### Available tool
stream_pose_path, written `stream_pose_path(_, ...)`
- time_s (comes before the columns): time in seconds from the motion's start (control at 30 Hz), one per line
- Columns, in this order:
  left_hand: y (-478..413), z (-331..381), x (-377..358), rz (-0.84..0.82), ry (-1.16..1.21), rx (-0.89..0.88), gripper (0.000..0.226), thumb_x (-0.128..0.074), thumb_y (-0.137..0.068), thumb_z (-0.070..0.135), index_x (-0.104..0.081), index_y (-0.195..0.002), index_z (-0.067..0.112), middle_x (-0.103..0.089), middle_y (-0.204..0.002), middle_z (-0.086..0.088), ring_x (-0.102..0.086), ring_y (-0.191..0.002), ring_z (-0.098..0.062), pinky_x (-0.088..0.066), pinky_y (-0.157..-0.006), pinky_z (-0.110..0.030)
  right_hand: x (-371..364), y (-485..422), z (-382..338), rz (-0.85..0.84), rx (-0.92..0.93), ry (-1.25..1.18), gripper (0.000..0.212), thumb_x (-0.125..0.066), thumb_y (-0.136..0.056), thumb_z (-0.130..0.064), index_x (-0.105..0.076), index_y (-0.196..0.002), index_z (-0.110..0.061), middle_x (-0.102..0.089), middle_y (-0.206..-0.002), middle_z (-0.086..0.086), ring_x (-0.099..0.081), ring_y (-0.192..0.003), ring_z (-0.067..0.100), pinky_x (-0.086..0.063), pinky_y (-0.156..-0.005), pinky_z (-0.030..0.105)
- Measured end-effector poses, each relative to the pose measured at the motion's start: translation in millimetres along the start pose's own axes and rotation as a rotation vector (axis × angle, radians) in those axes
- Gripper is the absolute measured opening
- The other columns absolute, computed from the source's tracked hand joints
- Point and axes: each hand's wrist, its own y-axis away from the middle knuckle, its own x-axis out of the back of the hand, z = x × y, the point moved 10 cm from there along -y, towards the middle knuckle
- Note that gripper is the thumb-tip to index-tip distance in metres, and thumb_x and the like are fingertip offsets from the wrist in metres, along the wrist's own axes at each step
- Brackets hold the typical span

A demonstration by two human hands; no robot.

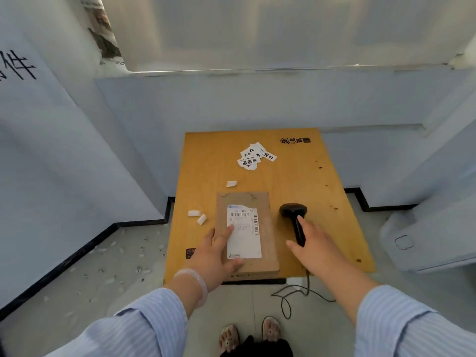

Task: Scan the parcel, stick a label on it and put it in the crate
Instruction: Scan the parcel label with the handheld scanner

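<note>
Cardboard, flat and brown with a matte face, makes up the parcel, which lies on the yellow wooden bench directly under our left hand. That grip is spread open, palm down, fingers apart and pressing on the parcel's near left part, the forefinger reaching onto the white printed shipping sheet stuck on its top; the print there is too small for us to read beyond a few digits and two barcodes. Just to the right of that hand, our right hand rests on the black scanner, whose rounded glossy head points away from us. The fingers lie loosely over the slim handle, not closed round it, and they hide its lower end. A thin dark cable runs out from under the right hand, over the bench edge and loops on the grey floor. Beyond both grips, toward the far side of the bench, lies a small heap of white paper labels with bold black characters, overlapping so that we cannot count them. Three curled white paper scraps lie left of and beyond the left hand. Pale blue panels wall the bench in on the left, the far side and the right. Striped light blue sleeves cover both forearms, and a pale translucent bangle circles the left wrist.
</note>
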Motion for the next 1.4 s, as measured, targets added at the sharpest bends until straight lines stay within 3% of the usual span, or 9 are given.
stream_pose_path(0.27, -30.0, 12.7, -4.6, 0.029, 0.267, -0.013, 0.079, -0.062, -0.083, 0.052, -0.004, -0.132, 0.073, -0.023, -0.154, 0.005, -0.035, -0.135, -0.021, -0.041, -0.107, -0.039, 0.8, -48.3, 19.2, -0.020, -0.081, -0.176, 0.087, -0.061, -0.091, -0.035, 0.001, -0.152, -0.035, -0.028, -0.157, 0.005, -0.034, -0.140, 0.026, -0.032, -0.114, 0.041)
stream_pose_path(0.43, -35.6, 20.1, -1.1, 0.081, 0.346, -0.020, 0.074, -0.065, -0.085, 0.045, -0.012, -0.128, 0.075, -0.026, -0.154, 0.007, -0.034, -0.136, -0.018, -0.038, -0.110, -0.040, -5.0, -63.9, 25.1, -0.058, -0.151, -0.341, 0.091, -0.059, -0.094, -0.024, 0.010, -0.150, -0.039, -0.036, -0.154, 0.008, -0.051, -0.127, 0.029, -0.045, -0.096, 0.038)
stream_pose_path(0.53, -37.7, 23.0, 1.9, 0.106, 0.364, -0.025, 0.076, -0.066, -0.084, 0.044, -0.015, -0.132, 0.072, -0.025, -0.155, 0.007, -0.034, -0.136, -0.017, -0.038, -0.111, -0.041, -5.0, -66.9, 24.8, -0.092, -0.132, -0.359, 0.085, -0.056, -0.094, -0.021, 0.004, -0.151, -0.041, -0.061, -0.125, 0.009, -0.064, -0.089, 0.022, -0.051, -0.072, 0.032)
stream_pose_path(0.6, -39.7, 23.8, 6.1, 0.124, 0.383, -0.029, 0.077, -0.068, -0.082, 0.044, -0.017, -0.133, 0.071, -0.026, -0.155, 0.006, -0.034, -0.137, -0.019, -0.038, -0.110, -0.042, 1.7, -65.5, 23.1, -0.080, -0.101, -0.372, 0.081, -0.056, -0.092, -0.021, -0.003, -0.150, -0.042, -0.062, -0.098, 0.000, -0.062, -0.076, 0.016, -0.052, -0.066, 0.032)
stream_pose_path(0.77, -40.8, 37.4, 27.0, 0.200, 0.404, -0.060, 0.078, -0.070, -0.085, 0.033, -0.022, -0.143, 0.054, -0.030, -0.151, 0.008, -0.036, -0.132, -0.014, -0.038, -0.110, -0.033, 40.4, -50.5, 17.5, 0.048, -0.054, -0.431, 0.072, -0.055, -0.090, -0.024, -0.013, -0.146, -0.042, -0.056, -0.088, -0.005, -0.062, -0.074, 0.019, -0.050, -0.059, 0.031)
stream_pose_path(0.87, -39.5, 48.9, 42.3, 0.257, 0.383, -0.079, 0.078, -0.069, -0.085, 0.031, -0.023, -0.146, 0.047, -0.032, -0.148, 0.009, -0.036, -0.130, -0.012, -0.038, -0.109, -0.031, 69.2, -34.5, 3.7, 0.148, 0.042, -0.515, 0.068, -0.054, -0.092, -0.021, -0.015, -0.144, -0.042, -0.059, -0.097, -0.001, -0.061, -0.074, 0.018, -0.047, -0.056, 0.029)
stream_pose_path(1.13, -46.2, 75.6, 63.2, 0.345, 0.410, -0.120, 0.079, -0.070, -0.084, 0.032, -0.022, -0.144, 0.051, -0.030, -0.149, 0.004, -0.034, -0.133, -0.018, -0.038, -0.111, -0.040, 108.0, 2.4, -70.8, 0.206, 0.335, -0.604, 0.060, -0.053, -0.095, -0.037, -0.018, -0.143, -0.043, -0.051, -0.121, -0.016, -0.050, -0.104, -0.010, -0.042, -0.073, 0.007)
stream_pose_path(1.27, -45.2, 86.4, 68.9, 0.389, 0.351, -0.109, 0.079, -0.069, -0.085, 0.036, -0.020, -0.144, 0.054, -0.026, -0.153, 0.005, -0.031, -0.136, -0.020, -0.038, -0.110, -0.043, 115.1, 17.0, -87.5, 0.230, 0.395, -0.635, 0.059, -0.054, -0.094, -0.036, -0.019, -0.140, -0.046, -0.050, -0.126, -0.016, -0.049, -0.106, -0.011, -0.041, -0.075, 0.001)
stream_pose_path(1.4, -45.6, 89.7, 69.8, 0.403, 0.326, -0.122, 0.080, -0.069, -0.084, 0.037, -0.018, -0.143, 0.056, -0.027, -0.153, 0.004, -0.035, -0.134, -0.021, -0.043, -0.107, -0.042, 119.5, 25.0, -93.9, 0.260, 0.421, -0.649, 0.058, -0.054, -0.094, -0.036, -0.019, -0.138, -0.049, -0.051, -0.129, -0.012, -0.054, -0.110, 0.002, -0.044, -0.075, 0.004)
